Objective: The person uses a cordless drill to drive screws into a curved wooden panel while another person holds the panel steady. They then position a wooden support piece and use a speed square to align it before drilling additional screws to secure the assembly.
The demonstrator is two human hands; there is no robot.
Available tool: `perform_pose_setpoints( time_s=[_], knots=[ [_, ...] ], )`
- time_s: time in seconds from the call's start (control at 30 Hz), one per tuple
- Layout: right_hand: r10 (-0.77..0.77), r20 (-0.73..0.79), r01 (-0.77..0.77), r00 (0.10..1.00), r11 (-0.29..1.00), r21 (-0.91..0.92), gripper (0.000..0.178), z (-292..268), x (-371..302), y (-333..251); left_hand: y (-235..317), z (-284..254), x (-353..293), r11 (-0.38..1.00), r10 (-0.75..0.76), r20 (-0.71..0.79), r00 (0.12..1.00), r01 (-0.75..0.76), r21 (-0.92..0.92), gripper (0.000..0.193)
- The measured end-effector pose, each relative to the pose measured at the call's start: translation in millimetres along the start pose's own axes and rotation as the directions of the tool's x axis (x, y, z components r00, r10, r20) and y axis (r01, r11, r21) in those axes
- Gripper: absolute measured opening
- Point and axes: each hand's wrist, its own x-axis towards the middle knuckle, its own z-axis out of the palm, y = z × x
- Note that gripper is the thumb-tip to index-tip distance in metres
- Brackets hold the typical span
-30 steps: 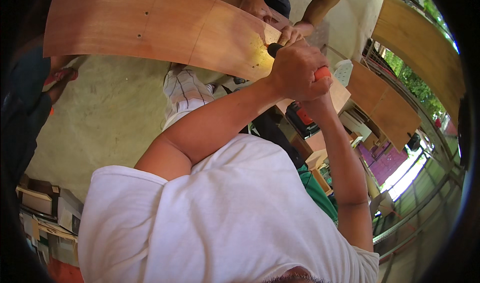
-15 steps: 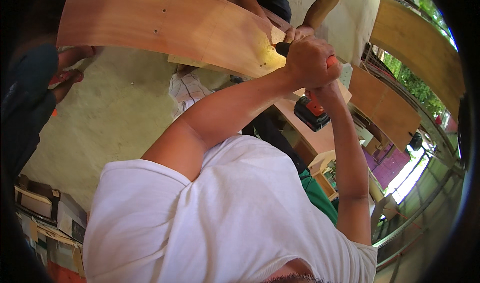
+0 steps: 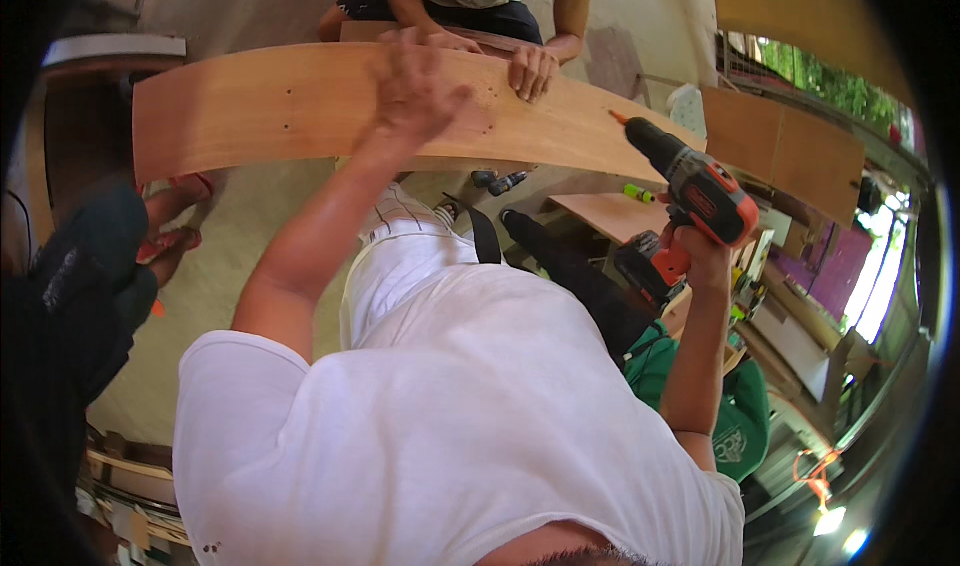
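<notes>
A long, curved wooden panel (image 3: 225, 116) with small screw holes stretches across the upper part of the head view. Over its middle is my left hand (image 3: 415, 91), smeared by motion, its fingers spread and holding nothing. Whether it touches the wood I cannot tell. At the panel's right end my right hand (image 3: 703, 256) grips an orange-and-black cordless drill (image 3: 708, 201) by the handle. The drill's orange-tipped bit (image 3: 620, 117) points up and left, apart from the wood. Across from me, a co-worker's hand (image 3: 534, 71) rests on the panel's far edge.
Below the panel lie dark power tools (image 3: 508, 182). A yellow-green cylinder (image 3: 638, 194) is on a wooden board (image 3: 605, 211) beside the drill. Wooden panels (image 3: 780, 146) stand at the right. Another person's legs (image 3: 65, 216) are at the left.
Both hands were together on the drill at the panel's right part. The left hand has let go and moved left over the panel; the right has drawn the drill back and right.
</notes>
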Motion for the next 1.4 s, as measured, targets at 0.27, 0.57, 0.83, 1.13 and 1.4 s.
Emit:
perform_pose_setpoints(
  time_s=[0.27,0.57,0.83,1.13,1.4],
  knots=[
    [-0.287,-0.46,0.417,0.841,0.884,0.211,0.055,-37.1,-8.7,125.1,36.3,66.4,-9.8,0.952,0.048,0.436,0.899,-0.173,0.251,0.113],
    [-0.413,-0.677,0.535,0.608,0.844,-0.035,0.04,-54.6,106.6,229.2,97.2,23.7,-169.1,0.691,0.722,0.428,0.544,-0.596,-0.408,0.087],
    [-0.507,-0.734,0.725,0.451,0.689,-0.03,0.039,-55.6,218.2,279.9,-63.2,-84.9,-349.4,0.866,-0.49,0.445,0.75,0.476,0.152,0.074],
    [-0.534,-0.688,0.654,0.491,0.748,-0.115,0.044,-36.2,217.8,284.4,-53.8,-87.3,-601.2,0.382,-0.672,0.74,-0.027,0.844,0.378,0.096],
    [-0.407,-0.712,0.605,0.572,0.796,0.031,0.035,-24.8,187.4,259.0,-22.3,-95.0,-502.5,-0.109,-0.606,0.792,0.076,0.978,-0.178,0.099]
  ],
)
